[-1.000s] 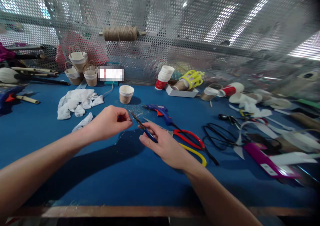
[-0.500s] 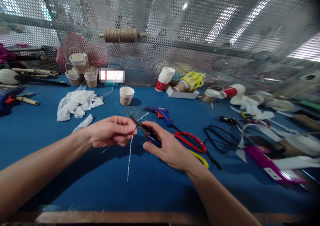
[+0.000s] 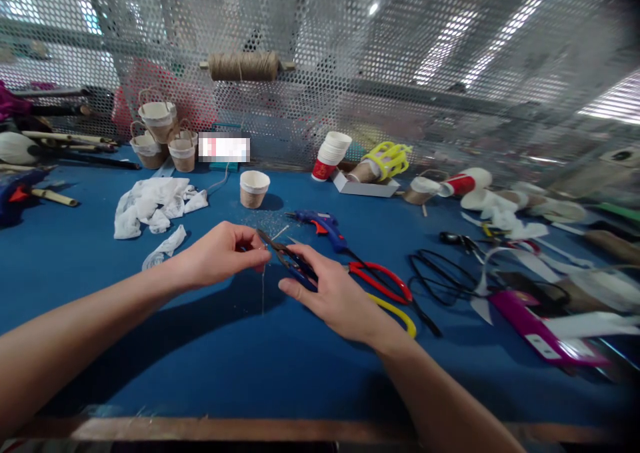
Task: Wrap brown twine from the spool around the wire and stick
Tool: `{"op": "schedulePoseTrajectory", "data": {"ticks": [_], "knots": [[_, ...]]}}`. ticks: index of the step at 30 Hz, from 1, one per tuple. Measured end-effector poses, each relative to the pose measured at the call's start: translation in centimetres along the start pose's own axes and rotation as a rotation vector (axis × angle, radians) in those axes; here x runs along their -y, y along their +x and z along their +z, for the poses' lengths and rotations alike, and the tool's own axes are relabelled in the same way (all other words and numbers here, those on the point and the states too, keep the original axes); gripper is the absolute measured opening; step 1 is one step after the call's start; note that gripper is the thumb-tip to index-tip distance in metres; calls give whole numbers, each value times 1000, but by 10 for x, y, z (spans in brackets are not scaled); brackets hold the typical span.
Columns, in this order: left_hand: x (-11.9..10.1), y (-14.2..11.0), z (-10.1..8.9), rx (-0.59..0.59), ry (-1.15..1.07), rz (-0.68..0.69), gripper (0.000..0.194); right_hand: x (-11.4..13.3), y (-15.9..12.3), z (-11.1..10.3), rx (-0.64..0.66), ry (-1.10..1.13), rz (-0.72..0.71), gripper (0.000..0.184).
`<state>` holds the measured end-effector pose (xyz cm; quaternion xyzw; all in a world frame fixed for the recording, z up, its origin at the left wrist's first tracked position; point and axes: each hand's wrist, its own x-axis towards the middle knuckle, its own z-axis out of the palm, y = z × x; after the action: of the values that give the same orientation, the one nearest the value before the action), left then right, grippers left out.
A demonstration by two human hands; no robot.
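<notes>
My right hand [image 3: 333, 293] is closed around dark-blue-handled pliers [image 3: 299, 266], whose jaws point up and left. Just left of the jaws, my left hand [image 3: 225, 256] is pinched, its thumb and fingertips drawn together. A thin silvery wire [image 3: 263, 296] hangs down from those fingertips and looks blurred. Part of the wire is hidden by the fingers and the jaws. A short pale strand [image 3: 280, 232] shows just beyond the pliers. Behind the hands stands a small paper-covered cup [image 3: 253, 191] with a white lace rim.
A blue glue gun [image 3: 323, 227] lies behind the pliers, with red-and-yellow-handled scissors [image 3: 383, 283] to its right. White lace [image 3: 150, 206] is heaped at left, near small handled baskets [image 3: 159, 123]. A stack of paper cups [image 3: 331, 156] stands against the mesh. A purple device [image 3: 545, 329] lies at right.
The long twisted wire that hung below my left hand has changed place; only a shorter, thinner, blurred length hangs there now. My left fingers have shifted slightly, and the pliers moved a little left.
</notes>
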<state>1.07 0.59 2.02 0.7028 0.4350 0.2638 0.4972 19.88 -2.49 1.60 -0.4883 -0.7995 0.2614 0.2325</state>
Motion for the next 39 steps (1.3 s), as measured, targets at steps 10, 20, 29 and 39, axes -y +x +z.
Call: {"op": "schedulePoseTrajectory", "data": {"ticks": [10, 20, 29, 39], "knots": [[-7, -1, -2, -124, 217, 89, 15, 0, -1, 5, 13, 152, 34, 39], [1, 4, -8, 270, -551, -162, 21, -4, 0, -1, 19, 149, -73, 41], [-2, -5, 5, -284, 792, 223, 19, 1, -1, 7, 16, 87, 82, 38], [-7, 1, -12, 123, -168, -48, 23, -3, 0, -1, 134, 290, -53, 43]]}}
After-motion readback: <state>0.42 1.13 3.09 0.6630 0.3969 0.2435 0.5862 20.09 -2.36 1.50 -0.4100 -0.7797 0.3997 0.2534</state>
